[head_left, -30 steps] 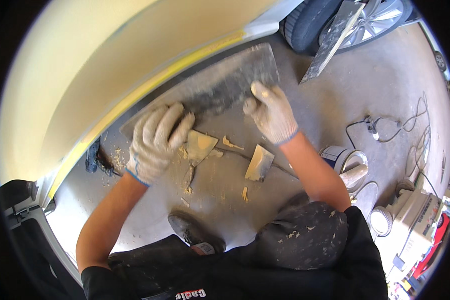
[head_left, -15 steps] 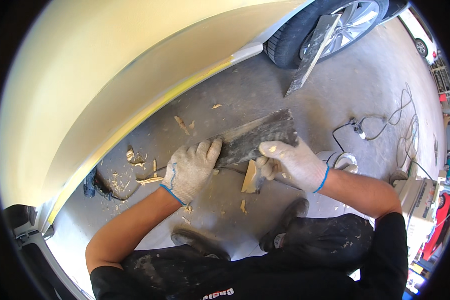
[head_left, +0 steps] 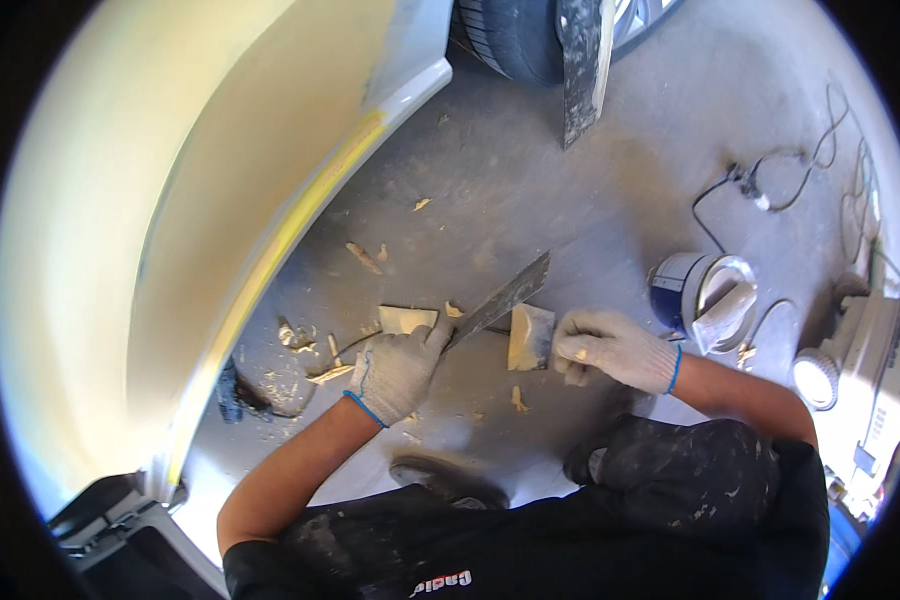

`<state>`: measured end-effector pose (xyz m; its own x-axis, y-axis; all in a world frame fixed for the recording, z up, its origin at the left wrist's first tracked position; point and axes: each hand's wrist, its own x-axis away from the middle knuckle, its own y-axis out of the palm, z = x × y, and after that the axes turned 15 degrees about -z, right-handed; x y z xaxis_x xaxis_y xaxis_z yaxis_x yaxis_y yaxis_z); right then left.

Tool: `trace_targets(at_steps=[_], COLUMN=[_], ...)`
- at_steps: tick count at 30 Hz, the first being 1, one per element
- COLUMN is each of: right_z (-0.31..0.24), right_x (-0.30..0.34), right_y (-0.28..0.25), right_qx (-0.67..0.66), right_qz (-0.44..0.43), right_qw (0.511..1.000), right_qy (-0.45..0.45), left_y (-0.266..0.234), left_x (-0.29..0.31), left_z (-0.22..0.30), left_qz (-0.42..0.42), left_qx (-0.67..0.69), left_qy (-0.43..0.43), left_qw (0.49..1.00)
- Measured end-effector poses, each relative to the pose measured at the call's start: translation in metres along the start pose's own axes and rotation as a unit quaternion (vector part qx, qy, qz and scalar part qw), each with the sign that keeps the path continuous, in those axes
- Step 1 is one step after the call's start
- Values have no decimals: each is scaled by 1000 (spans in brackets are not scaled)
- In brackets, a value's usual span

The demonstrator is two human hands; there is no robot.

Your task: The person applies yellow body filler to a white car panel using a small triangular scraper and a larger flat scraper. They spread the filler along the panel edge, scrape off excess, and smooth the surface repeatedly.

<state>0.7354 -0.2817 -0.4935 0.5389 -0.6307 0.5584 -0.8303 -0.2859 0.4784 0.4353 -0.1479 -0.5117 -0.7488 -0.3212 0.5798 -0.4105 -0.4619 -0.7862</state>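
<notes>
One long blade (head_left: 507, 296) in the left hand (head_left: 398, 372), clasped round its near left end, out over the grey floor (head_left: 650, 200); right hand (head_left: 615, 348) off the blade, fingers loosely bent, nothing seen between them, just beside a small scraper (head_left: 531, 338) lying on the floor; whether touching it, cannot tell

For good handling: grip the long blade firmly by the end, palm off the working edge; keep the far tip up, clear of dried crumbs; take the small scraper by a clean side, not across the yellow smear; lift rather than drag; check both edges for lumps, liable to catch

Look of the blade: thin, dark grey, straight, seen narrow at this angle, slanting away to the far right; smudged, probably springy

Small scraper roughly four-sided, pale and yellow on the left, greyer at the near right; another yellow-smeared piece (head_left: 405, 319) just beyond the left hand, partly covered

Farther out: tin (head_left: 673, 290) to the right, yellow-striped car panel (head_left: 250, 190) to the left
</notes>
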Motion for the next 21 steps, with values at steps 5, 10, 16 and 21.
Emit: trace_targets(at_steps=[5, 10, 16, 21], right_z=[70, 83, 86, 86], right_x=[-5, -30, -50, -51], right_y=[-11, -13, -24, -28], right_qx=[-107, -128, -125, -150], right_qz=[18, 24, 14, 40], right_qw=[993, 990, 987, 982], right_qy=[-55, -48, -104, -107], left_y=[-23, -54, -47, -40], left_x=[-4, -3, -14, -31], left_z=[13, 40, 56, 41], left_qz=[-20, -137, -162, -153], left_qx=[48, 152, 224, 212], left_qy=[16, -30, -114, -120], left_qw=[999, 978, 954, 958])
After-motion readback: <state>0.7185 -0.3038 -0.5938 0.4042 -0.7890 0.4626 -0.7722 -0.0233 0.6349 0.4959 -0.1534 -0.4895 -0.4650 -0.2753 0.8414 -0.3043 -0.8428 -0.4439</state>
